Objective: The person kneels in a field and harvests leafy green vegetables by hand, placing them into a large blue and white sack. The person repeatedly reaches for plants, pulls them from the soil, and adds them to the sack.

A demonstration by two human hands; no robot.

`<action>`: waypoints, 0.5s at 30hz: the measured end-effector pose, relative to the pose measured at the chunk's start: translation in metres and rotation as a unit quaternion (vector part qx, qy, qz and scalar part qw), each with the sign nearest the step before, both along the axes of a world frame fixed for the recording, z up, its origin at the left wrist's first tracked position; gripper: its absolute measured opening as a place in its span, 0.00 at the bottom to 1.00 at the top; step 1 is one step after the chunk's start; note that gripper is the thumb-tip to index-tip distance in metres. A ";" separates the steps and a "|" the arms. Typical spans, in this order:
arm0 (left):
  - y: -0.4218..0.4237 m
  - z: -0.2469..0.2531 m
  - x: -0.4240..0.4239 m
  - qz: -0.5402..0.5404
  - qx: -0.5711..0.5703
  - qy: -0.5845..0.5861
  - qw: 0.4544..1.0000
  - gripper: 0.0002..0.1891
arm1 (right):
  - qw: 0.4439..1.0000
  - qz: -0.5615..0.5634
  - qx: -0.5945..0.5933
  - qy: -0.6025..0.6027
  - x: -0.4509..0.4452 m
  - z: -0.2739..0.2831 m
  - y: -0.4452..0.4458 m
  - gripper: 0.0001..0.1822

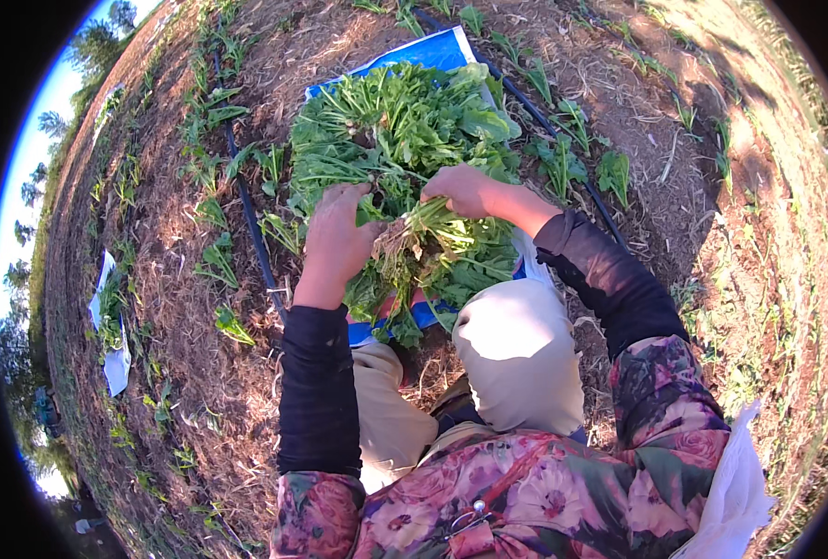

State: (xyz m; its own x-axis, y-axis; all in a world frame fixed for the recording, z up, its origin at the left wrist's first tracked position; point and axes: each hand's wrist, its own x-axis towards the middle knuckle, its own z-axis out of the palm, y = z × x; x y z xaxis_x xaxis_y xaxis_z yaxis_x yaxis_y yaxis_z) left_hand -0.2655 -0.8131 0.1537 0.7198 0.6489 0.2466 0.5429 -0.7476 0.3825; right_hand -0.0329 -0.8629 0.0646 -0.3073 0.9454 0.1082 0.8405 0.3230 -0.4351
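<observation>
A bunch of leafy greens (449,227) with pale stems and soil-covered roots is gripped in my right hand (464,191), its root end pointing left. My left hand (338,234) is beside those roots, thumb and fingers spread apart; the thumb tip is close to the root ends, and whether it touches them I cannot tell. Under both hands lies a large heap of leafy greens (414,119), with stems and root ends showing among the leaves. The heap rests on a blue and white plastic sheet or sack (421,54), mostly hidden by leaves.
Black drip irrigation hoses (249,209) run along the soil (302,63) on both sides, with small leafy plants (559,164) beside them. My knee (518,356) is close to the heap's near edge. Farther left, another pile of greens (111,311) lies on white sheeting.
</observation>
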 end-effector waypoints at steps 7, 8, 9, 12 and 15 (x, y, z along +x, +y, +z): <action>0.008 -0.026 0.038 0.001 -0.395 -0.116 0.911 0.10 | 0.948 -0.012 0.305 -0.093 -0.028 0.106 -0.012 0.17; 0.007 -0.029 0.045 0.030 -0.483 -0.216 0.848 0.08 | 0.931 -0.079 0.351 -0.066 -0.030 0.111 -0.019 0.18; 0.008 -0.033 0.052 0.056 -0.561 -0.310 0.766 0.06 | 0.906 -0.146 0.396 -0.040 -0.031 0.115 -0.025 0.18; 0.011 -0.028 0.068 0.118 -0.651 -0.393 0.639 0.06 | 0.867 -0.309 0.065 0.385 -0.026 0.086 -0.062 0.13; 0.016 -0.034 0.076 0.126 -0.701 -0.387 0.586 0.04 | 0.667 -0.306 -0.252 0.631 -0.034 0.060 -0.107 0.24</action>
